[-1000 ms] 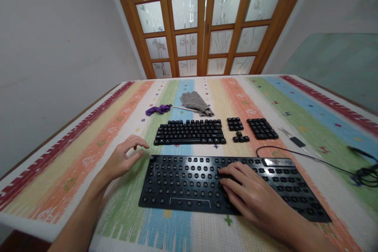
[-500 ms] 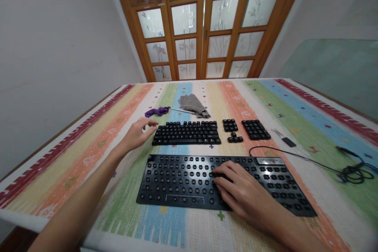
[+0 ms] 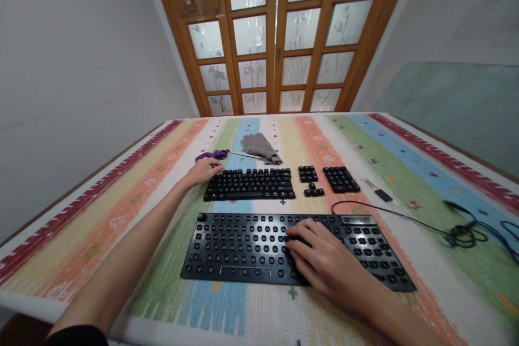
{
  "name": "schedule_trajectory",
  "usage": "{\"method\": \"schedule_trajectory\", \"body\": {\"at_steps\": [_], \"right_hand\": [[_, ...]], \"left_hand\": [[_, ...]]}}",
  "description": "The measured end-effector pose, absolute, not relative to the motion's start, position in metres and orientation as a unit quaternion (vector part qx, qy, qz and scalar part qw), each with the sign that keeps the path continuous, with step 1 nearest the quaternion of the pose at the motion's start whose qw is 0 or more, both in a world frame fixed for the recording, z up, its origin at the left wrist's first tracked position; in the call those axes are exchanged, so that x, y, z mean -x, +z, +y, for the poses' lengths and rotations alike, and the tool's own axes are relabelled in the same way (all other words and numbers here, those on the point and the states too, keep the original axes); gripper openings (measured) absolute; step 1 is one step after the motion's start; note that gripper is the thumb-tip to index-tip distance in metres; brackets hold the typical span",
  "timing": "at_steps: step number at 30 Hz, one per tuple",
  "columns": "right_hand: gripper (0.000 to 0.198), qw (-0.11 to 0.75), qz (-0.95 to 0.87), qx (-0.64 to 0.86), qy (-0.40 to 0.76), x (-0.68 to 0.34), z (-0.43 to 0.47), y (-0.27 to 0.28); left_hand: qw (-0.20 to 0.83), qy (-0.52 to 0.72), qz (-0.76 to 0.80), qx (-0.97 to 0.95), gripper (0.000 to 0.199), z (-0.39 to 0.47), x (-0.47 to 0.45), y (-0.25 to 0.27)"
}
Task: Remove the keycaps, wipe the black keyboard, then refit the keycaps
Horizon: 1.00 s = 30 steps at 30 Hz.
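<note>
A black keyboard base [image 3: 237, 275] lies near me, its key positions mostly bare, with a keycap [image 3: 202, 217] at its upper left corner. My right hand [image 3: 320, 257] rests on the middle of this base, fingers spread and slightly bent; the space under the palm is hidden. Beyond the base, loose black keycaps [image 3: 251, 186] stand grouped in rows. At the left end of their top row is my left hand [image 3: 207, 169], fingertips brought together at a small keycap that they mostly hide.
Smaller keycap groups [image 3: 308, 174] and a number-pad block [image 3: 341, 179] sit to the right. Past them lie a black-handled tool [image 3: 382, 194] and a coiled cable [image 3: 466, 235]. A grey cloth [image 3: 259, 147], a thin rod [image 3: 245, 155] and a purple cloth [image 3: 211, 155] lie behind.
My left hand has moved forward and right, from beside the keycap rows to their top left end, its fingers closing. My right hand stays on the base. The view has shifted slightly.
</note>
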State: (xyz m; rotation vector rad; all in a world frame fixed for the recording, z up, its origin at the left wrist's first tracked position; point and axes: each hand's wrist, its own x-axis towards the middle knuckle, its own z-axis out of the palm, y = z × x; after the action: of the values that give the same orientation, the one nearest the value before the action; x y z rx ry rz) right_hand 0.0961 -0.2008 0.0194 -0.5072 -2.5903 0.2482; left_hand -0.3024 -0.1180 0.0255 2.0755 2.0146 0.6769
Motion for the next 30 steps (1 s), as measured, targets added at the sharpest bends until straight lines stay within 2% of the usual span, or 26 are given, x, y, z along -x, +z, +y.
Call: {"method": "schedule_trajectory", "body": {"at_steps": [13,21,26,30], "right_hand": [[0.018,0.237,-0.950,0.189,0.076,-0.096,-0.200,0.019],[0.021,0.233,-0.950,0.193,0.079,-0.097,-0.199,0.019],[0.020,0.233,-0.950,0.193,0.083,-0.096,-0.199,0.017],[0.022,0.230,-0.950,0.178,0.112,-0.090,-0.198,0.019]], "left_hand": [[0.130,0.208,0.674,-0.696,0.038,-0.108,0.304,0.020],[0.142,0.247,0.669,-0.686,0.044,-0.107,0.300,0.026],[0.140,0.277,0.650,-0.694,0.047,-0.132,0.288,0.045],[0.156,0.268,0.621,-0.720,0.041,-0.168,0.273,0.059]]}}
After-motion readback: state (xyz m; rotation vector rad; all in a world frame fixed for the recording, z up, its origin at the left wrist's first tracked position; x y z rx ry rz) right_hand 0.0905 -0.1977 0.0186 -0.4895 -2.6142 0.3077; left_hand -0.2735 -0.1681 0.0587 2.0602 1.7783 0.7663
